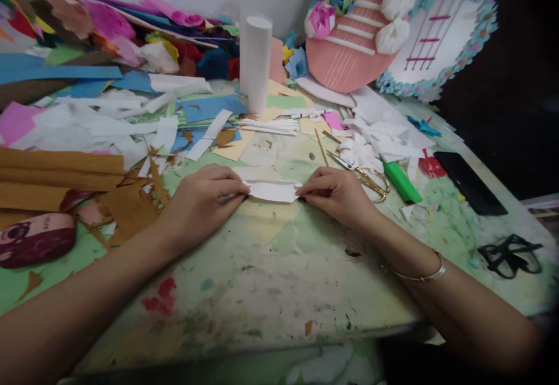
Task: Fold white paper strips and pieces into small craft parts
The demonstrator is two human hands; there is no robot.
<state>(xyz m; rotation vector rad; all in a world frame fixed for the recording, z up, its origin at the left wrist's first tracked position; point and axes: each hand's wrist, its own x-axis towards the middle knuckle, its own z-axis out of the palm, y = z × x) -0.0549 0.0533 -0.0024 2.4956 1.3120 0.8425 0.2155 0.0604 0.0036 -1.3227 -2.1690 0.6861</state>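
A small white strip of paper [271, 191] stretches between my two hands, low over the middle of the table. Its upper edge looks folded. My left hand [207, 198] pinches the left end between thumb and fingers. At the opposite end, my right hand [338, 194] has the paper pinched the same way, a bangle on that wrist. Gold-handled scissors [371, 182] lie just beyond my right hand, beside a bright green tube-like object [400, 181]. Brown crepe paper scraps [126, 207] lie left of my left hand.
A white paper roll [258, 64] stands upright at the back. Paper scraps [87, 117] cover the left side, near a maroon mouse [39, 239]. On the right lie a black phone [469, 182] and a black hair clip [510, 255]. Decorated paper crafts [353, 62] lean behind.
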